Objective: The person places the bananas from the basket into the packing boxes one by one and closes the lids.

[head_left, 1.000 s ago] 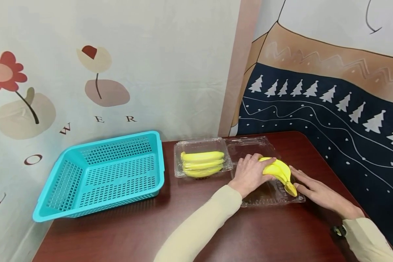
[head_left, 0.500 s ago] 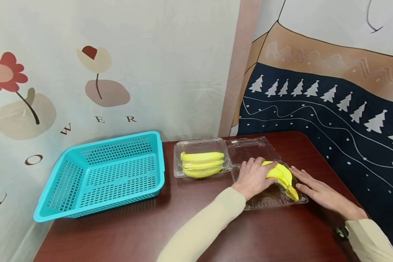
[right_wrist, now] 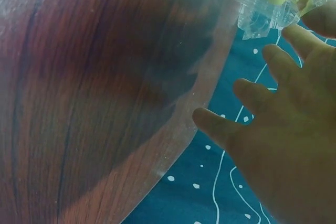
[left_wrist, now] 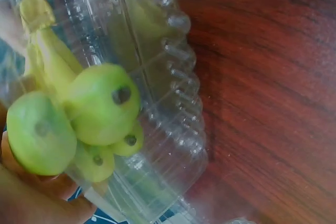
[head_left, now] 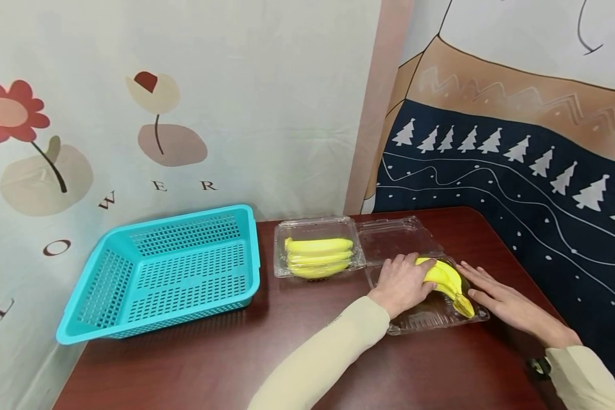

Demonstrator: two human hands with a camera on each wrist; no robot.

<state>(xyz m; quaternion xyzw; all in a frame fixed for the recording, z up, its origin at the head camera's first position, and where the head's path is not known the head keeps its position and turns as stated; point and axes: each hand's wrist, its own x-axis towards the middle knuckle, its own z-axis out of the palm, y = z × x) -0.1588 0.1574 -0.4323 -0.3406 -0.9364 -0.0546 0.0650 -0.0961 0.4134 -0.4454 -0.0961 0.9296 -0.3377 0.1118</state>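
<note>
A bunch of yellow bananas [head_left: 445, 279] lies over one half of a clear plastic clamshell box [head_left: 424, 322], its stem end toward the right front corner. My left hand [head_left: 401, 286] grips the bunch from the left, thumb on the near side. The left wrist view shows the green-tinted banana tips [left_wrist: 105, 103] above the ribbed clear wall [left_wrist: 170, 150]. My right hand [head_left: 507, 304] has straight fingers, its fingertips right at the box's right side. In the right wrist view those fingers [right_wrist: 252, 95] are spread beside the box corner. The box's lid half [head_left: 397, 238] lies folded back behind.
A second clear box [head_left: 315, 228] with several bananas [head_left: 319, 257] inside stands to the left. Farther left is a turquoise perforated basket [head_left: 184, 279]. The dark red wooden table [head_left: 307, 341] ends at the right beside a navy patterned cloth [head_left: 543, 228]. A pale printed curtain [head_left: 277, 114] hangs behind.
My left hand and the bananas have moved slightly right and toward me, lower into the box. The box's near half has shifted the same way, and my right hand moved a little with it.
</note>
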